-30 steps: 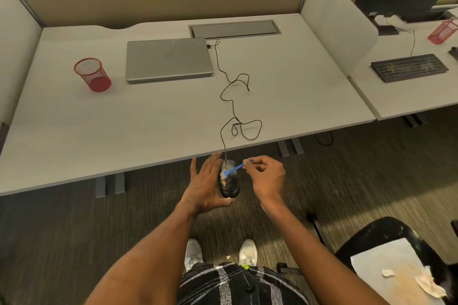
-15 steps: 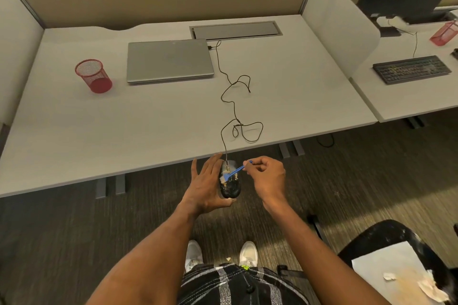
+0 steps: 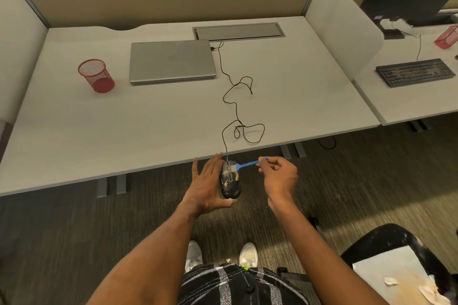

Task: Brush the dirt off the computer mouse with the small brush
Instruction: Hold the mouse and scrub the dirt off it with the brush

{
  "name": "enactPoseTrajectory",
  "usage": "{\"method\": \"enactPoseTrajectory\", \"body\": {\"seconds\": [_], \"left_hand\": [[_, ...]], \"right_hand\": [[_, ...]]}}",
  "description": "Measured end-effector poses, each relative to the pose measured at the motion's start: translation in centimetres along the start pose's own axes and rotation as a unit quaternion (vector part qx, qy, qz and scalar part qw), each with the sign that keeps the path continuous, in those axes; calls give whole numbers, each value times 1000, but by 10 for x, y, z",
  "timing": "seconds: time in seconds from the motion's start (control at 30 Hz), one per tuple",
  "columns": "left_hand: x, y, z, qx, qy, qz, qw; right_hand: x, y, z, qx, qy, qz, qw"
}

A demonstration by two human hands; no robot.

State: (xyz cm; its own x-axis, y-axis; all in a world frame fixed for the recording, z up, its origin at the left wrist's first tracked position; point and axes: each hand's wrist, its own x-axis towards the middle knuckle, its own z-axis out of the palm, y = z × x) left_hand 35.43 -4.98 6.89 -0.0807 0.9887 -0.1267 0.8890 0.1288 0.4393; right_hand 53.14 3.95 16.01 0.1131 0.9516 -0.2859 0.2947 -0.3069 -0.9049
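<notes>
The mouse (image 3: 230,182) is held off the surface (image 3: 148,119), just in front of its near edge and above the carpeted floor. It is cradled by the left hand (image 3: 207,186), whose fingers are stretched along the mouse's left side while the thumb is hooked round its near end. Pale crumbs are seen scattered over the mouse's dark top. The end of the blue brush (image 3: 247,164) is pinched between the thumb and fingertips of the right hand (image 3: 278,178), and its bristles are laid on the front of the mouse, close to where the cable (image 3: 235,106) leaves it. The cable is looped across the surface to a closed laptop (image 3: 171,60), beside which a red mesh cup (image 3: 95,75) is set.
</notes>
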Motion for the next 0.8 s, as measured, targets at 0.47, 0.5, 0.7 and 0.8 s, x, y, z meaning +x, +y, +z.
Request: {"method": "enactPoseTrajectory", "body": {"seconds": [0.47, 0.5, 0.7, 0.8], "left_hand": [[3, -2, -1, 1, -3, 1, 1000], [3, -2, -1, -2, -1, 1, 1000], [4, 0, -4, -13, 0, -7, 1000], [4, -3, -4, -11, 0, -14, 1000]], "right_hand": [[6, 3, -8, 23, 41, 27, 999], [5, 2, -7, 26, 29, 15, 999], [0, 5, -11, -24, -2, -107, 994], [-8, 16, -24, -96, -54, -242, 964]]}}
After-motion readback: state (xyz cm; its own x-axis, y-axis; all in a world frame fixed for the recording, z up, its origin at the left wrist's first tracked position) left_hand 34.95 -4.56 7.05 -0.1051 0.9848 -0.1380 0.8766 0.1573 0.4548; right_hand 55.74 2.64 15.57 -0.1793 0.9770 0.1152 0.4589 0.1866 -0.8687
